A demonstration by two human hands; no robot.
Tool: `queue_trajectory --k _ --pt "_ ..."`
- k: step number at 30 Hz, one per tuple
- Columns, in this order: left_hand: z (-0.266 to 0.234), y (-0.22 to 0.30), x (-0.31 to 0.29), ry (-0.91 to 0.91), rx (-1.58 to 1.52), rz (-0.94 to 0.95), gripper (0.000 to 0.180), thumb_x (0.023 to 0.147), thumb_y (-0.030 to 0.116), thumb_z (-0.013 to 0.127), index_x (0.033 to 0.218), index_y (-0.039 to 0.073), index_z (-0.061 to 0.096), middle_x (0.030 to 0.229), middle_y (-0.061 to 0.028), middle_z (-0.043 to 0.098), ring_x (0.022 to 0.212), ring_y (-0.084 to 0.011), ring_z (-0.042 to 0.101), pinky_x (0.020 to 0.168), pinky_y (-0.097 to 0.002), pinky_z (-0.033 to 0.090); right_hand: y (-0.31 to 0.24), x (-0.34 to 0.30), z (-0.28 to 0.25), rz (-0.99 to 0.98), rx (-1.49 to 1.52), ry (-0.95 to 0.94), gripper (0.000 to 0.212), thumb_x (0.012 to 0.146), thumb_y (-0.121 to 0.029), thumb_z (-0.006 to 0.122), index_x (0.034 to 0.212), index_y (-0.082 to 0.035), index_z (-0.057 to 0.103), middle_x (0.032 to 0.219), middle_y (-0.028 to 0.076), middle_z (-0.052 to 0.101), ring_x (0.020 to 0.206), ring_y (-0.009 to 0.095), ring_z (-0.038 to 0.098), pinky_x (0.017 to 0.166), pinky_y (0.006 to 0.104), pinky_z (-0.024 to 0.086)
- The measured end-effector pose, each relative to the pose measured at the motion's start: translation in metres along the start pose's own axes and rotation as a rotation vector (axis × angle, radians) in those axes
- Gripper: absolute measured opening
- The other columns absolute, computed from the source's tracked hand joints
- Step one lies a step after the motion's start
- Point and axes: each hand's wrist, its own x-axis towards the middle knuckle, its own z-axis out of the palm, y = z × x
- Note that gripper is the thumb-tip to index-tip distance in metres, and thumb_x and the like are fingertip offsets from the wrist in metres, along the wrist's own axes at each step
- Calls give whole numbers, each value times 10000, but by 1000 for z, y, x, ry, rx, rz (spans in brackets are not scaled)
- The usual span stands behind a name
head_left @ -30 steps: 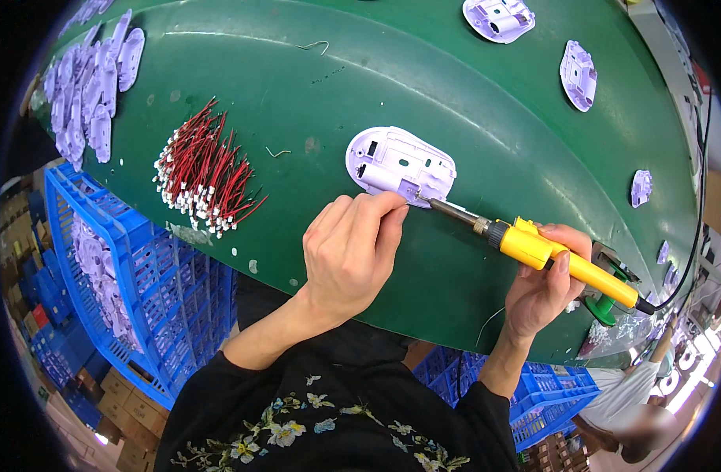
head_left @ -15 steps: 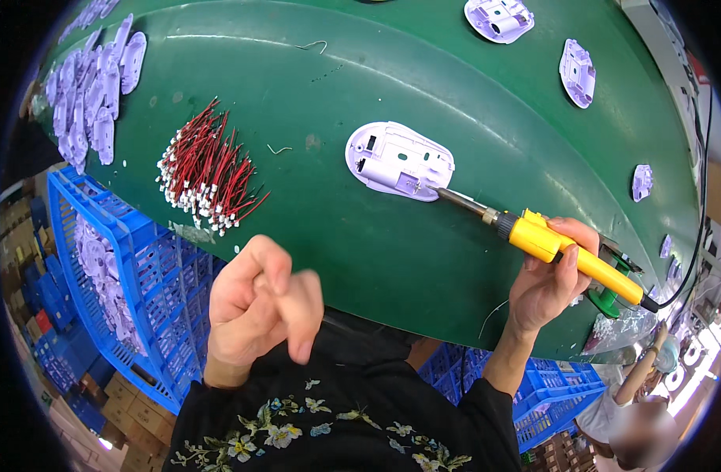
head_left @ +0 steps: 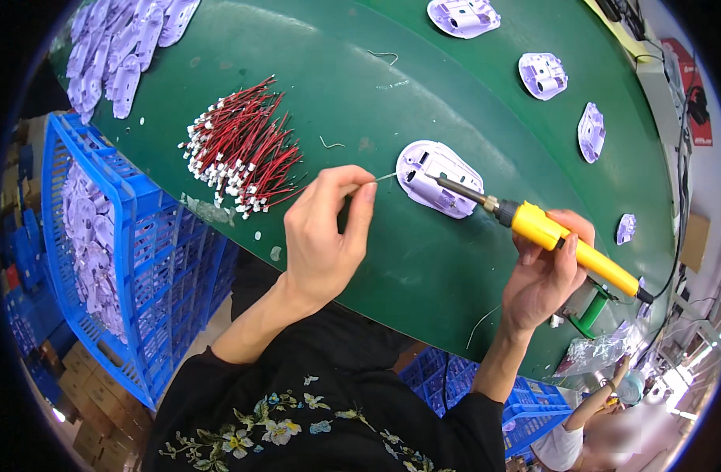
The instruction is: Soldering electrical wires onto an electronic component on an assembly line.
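Note:
A yellow soldering iron [head_left: 561,244] is gripped in my right hand [head_left: 545,279], its metal tip over a lilac plastic housing [head_left: 439,179] on the green table. Whether the tip touches the plastic, I cannot tell. My left hand [head_left: 327,232] pinches a thin length of solder wire [head_left: 386,176] between thumb and forefinger. The wire's far end reaches the housing's left edge. Left of my left hand lies a pile of short red and black wires [head_left: 246,141] with white connectors.
More lilac housings [head_left: 543,76] sit across the far and right table [head_left: 360,94], with a heap of lilac parts [head_left: 124,47] at far left. A blue crate [head_left: 140,228] stands left. A green stand [head_left: 589,315] is by my right forearm. Another person [head_left: 589,436] works at lower right.
My left hand has moved up and right toward the housing, and solder wire now shows in its pinch. The iron's tip has shifted across the housing. The whole view has turned somewhat.

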Motion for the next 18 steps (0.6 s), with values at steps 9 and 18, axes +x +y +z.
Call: queue_trajectory --k 9,18 --pt "2 -11 1 2 24 155 74 867 -24 649 921 -31 599 763 -57 635 609 -82 563 534 -230 431 8 5 15 -12 -46 -23 261 924 -203 548 998 46 578 857 102 568 602 93 479 541 196 383" --pt "-2 -13 2 -13 37 209 70 861 -55 638 915 -38 597 778 -83 636 630 -124 607 541 -245 460 7 0 24 -5 -86 15 275 909 -222 558 988 40 582 868 102 568 611 81 497 533 182 393"
